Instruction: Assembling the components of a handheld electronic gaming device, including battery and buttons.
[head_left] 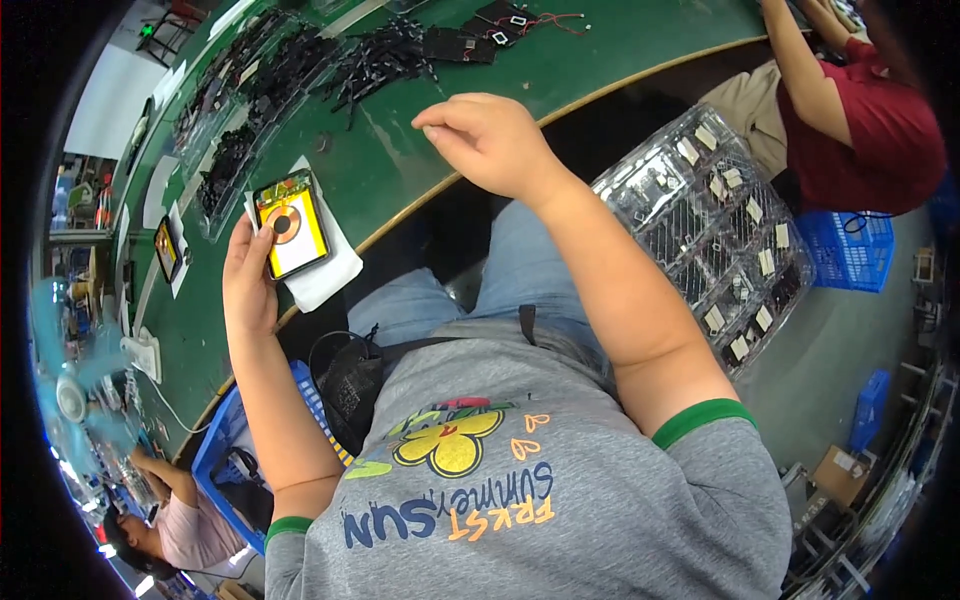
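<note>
My left hand (247,285) holds a small flat black device (291,224) with a yellow and white inner face and a round copper-coloured coil, lifted just above a white pad (330,278) at the edge of the green workbench (400,170). My right hand (487,140) hovers over the bench edge to the right, fingers curled with thumb and forefinger pinched together; whether it holds something tiny I cannot tell. Heaps of small black parts (370,60) lie farther back on the bench.
A stack of clear plastic trays (715,230) with small components stands to my right. A second similar device (166,248) lies at the left. A person in a red shirt (880,120) sits at upper right, another person (170,510) at lower left. Blue crates (225,440) sit below the bench.
</note>
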